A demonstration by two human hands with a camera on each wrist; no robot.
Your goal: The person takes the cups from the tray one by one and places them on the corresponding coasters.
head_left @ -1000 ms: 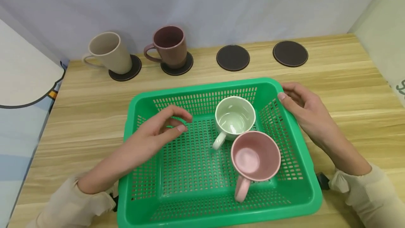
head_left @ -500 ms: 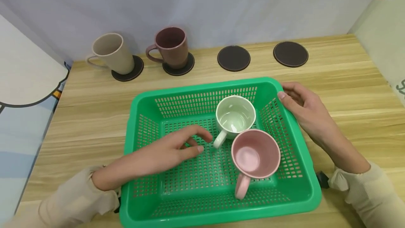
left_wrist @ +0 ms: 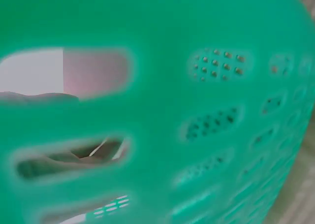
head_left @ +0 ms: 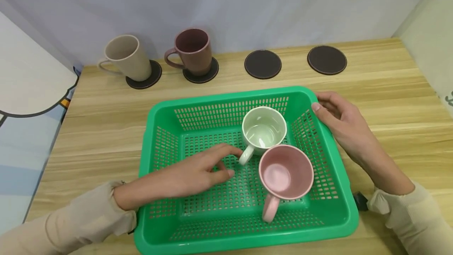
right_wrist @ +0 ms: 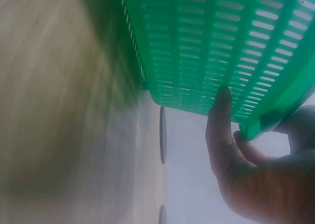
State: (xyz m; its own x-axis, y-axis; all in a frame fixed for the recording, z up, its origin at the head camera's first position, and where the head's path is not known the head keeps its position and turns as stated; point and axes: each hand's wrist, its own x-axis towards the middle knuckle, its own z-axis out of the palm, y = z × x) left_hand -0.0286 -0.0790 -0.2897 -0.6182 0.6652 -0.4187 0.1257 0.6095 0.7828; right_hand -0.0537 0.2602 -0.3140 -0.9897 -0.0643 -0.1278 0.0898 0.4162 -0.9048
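Head view: I'm seeing the person's left hand [head_left: 198,172] hovering inside the green basket [head_left: 247,242], fingers loosely bent, thumb spread apart from forefinger. Forefinger tip is sitting right by the handle [head_left: 246,155] of the pale green mug [head_left: 260,133]; can't tell whether it's touching. That mug is standing upright in the far right part of the basket; pink mug [head_left: 286,174] is standing just nearer the person. The right hand [head_left: 345,123] is pinching the basket's right rim near the far corner, thumb on top, other fingers outside. Past the basket, on the wooden table [head_left: 382,78], beige mug [head_left: 131,62] and maroon mug [head_left: 194,54] are each resting on a dark coaster; two more coasters [head_left: 263,64] are lying flat farther right.

Left wrist view: green slotted wall is filling most of it, blurry; pink and grey patches are showing through slots. Can't tell the hand's state here.

Right wrist view: one finger is lying against the basket's outer wall, hand bracketing the rim; two coasters are showing edge-on.
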